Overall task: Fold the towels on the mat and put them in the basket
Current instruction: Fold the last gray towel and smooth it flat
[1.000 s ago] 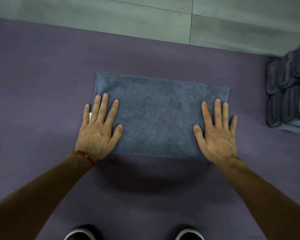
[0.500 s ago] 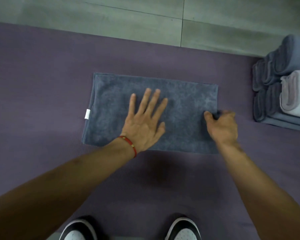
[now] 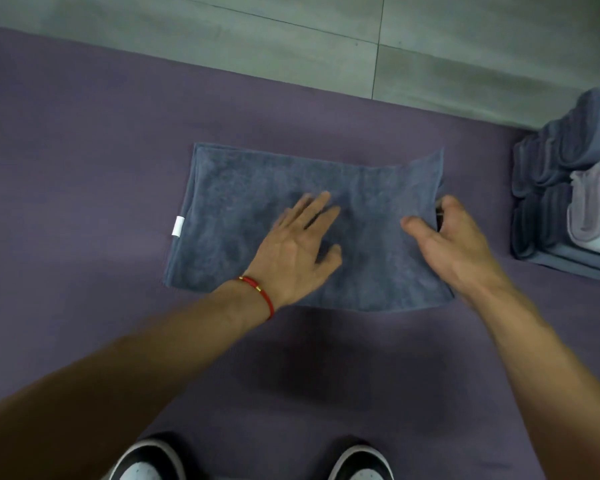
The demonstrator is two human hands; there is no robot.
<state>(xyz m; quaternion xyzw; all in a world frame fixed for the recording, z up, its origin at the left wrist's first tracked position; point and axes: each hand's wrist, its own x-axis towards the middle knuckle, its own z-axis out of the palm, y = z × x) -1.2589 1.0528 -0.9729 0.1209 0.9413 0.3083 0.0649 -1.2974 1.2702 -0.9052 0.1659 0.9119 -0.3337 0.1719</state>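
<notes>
A blue-grey towel (image 3: pixel 243 216), folded to a rectangle with a small white tag on its left edge, lies on the purple mat (image 3: pixel 84 168). My left hand (image 3: pixel 302 247) presses flat on the towel's middle, fingers spread. My right hand (image 3: pixel 454 240) grips the towel's right edge, thumb on top, and that edge is lifted off the mat, its far corner raised. No basket shows in the head view.
A stack of folded blue-grey towels (image 3: pixel 548 174) with a pale lilac towel (image 3: pixel 596 209) on it sits at the mat's right edge. Grey floor tiles (image 3: pixel 291 36) lie beyond the mat. My two shoes (image 3: pixel 149 462) stand at the bottom.
My left hand slid from the towel's left end to its middle. My right hand curled round the right edge and has lifted it off the mat.
</notes>
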